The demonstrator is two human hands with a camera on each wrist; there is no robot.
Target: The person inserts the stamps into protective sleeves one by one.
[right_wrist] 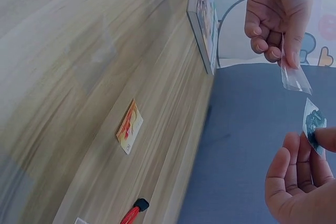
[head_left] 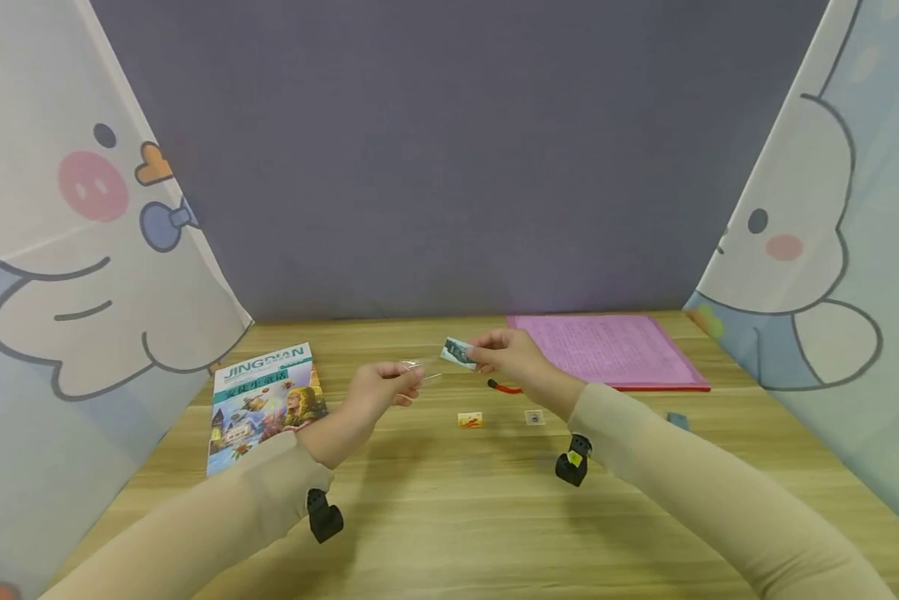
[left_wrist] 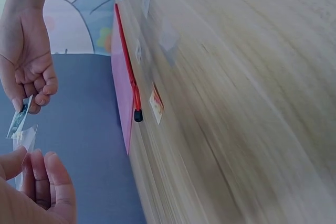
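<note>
The left hand (head_left: 377, 392) pinches a clear sleeve (head_left: 422, 367) while the right hand (head_left: 511, 356) pinches a small card (head_left: 458, 352) just beside its mouth; the limp sleeve could fold shut, jamming the card.

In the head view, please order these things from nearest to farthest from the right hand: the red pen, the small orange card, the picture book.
From the right hand:
1. Red pen, on the table just below the hand.
2. Small orange card, lower, a little to the left.
3. Picture book, far left, beyond the left hand.
</note>
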